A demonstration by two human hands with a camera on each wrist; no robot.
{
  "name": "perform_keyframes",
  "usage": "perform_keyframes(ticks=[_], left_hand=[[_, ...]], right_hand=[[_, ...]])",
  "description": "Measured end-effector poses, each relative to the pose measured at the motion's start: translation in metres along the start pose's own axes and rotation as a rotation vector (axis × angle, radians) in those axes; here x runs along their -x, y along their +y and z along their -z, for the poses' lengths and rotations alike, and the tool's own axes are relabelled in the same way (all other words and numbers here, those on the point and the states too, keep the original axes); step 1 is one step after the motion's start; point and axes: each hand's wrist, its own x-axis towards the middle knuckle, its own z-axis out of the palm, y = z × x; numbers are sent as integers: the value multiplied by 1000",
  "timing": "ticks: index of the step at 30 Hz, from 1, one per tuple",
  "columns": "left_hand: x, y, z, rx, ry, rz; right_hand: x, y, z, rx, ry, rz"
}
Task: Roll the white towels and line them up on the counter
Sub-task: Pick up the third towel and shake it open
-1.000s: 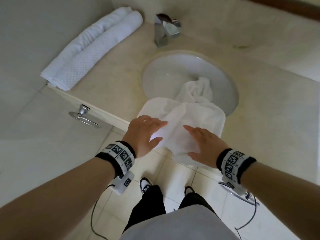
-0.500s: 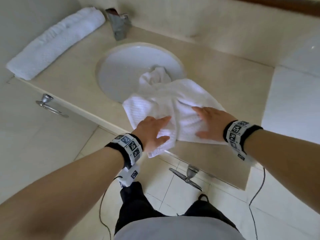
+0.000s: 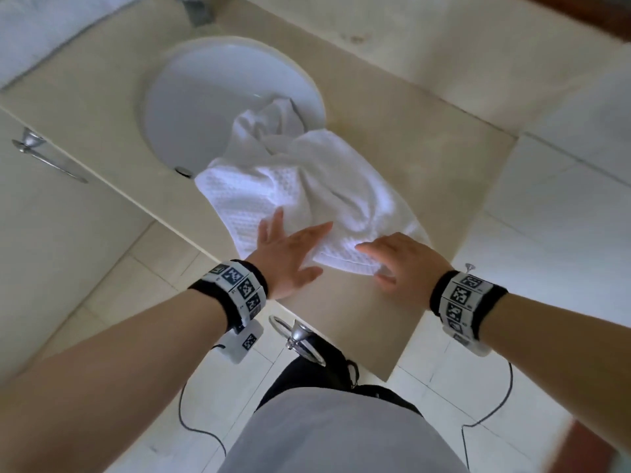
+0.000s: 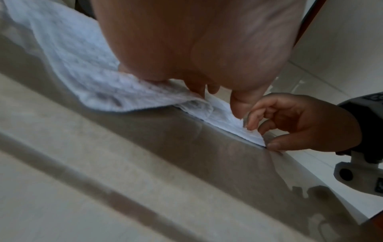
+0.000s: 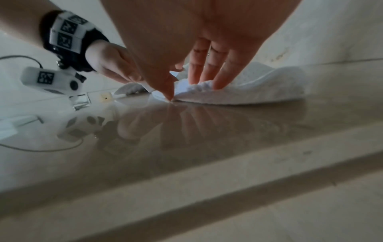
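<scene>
**Towel dragged clear of the basin, near edge now under both hands**

Shifted rightward along the bench (image 3: pixel 426 158) since half a second ago, the white towel (image 3: pixel 290 189) now lies mostly on the flat stone to the right of the sink (image 3: pixel 191 107), with only its bunched far end trailing over the basin's rim. At the sink's far left, a blurred white mass, probably the rolled towels, barely shows at the frame's corner. Just right of the sink's front, the left hand (image 3: pixel 286 257) has slid to the towel's near-left corner, its grip apart, fingers straight and pressing the cloth flat. Further right, the right hand (image 3: pixel 403 261) has come to the near hem; its fingers (image 5: pixel 219 81) rest on top while the thumb touches the stone at the edge, a loose grip apparently starting to lift the hem. My read: spreading is nearly over and rolling from the near edge comes next, though the crumpled far end may spoil a tidy roll.
</scene>
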Motion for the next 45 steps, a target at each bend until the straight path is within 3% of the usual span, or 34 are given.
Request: perform_keyframes(ticks=[6, 12, 16, 21, 26, 32, 35, 41, 45], left_hand=[[-32, 8, 4, 24, 28, 41], [-40, 28, 9, 105, 127, 143], [-39, 58, -3, 178, 261, 305], [-30, 126, -47, 364, 437, 611], [-9, 189, -88, 397, 498, 765], [7, 212, -127, 167, 403, 716], [-1, 221, -127, 4, 445, 675], [-24, 222, -106, -89, 368, 616], [-33, 219, -75, -87, 318, 629]], right_hand=[[-11, 29, 14, -48, -39, 18], [-28, 61, 31, 12, -96, 138], [-40, 85, 56, -72, -217, 154], [-38, 120, 83, -74, -354, 375], [-22, 146, 92, 66, -447, 548], [-18, 155, 92, 171, -523, 612], [-16, 151, 90, 164, -524, 643], [-4, 155, 128, 2, -356, 713], [-2, 154, 159, 27, -347, 701]])
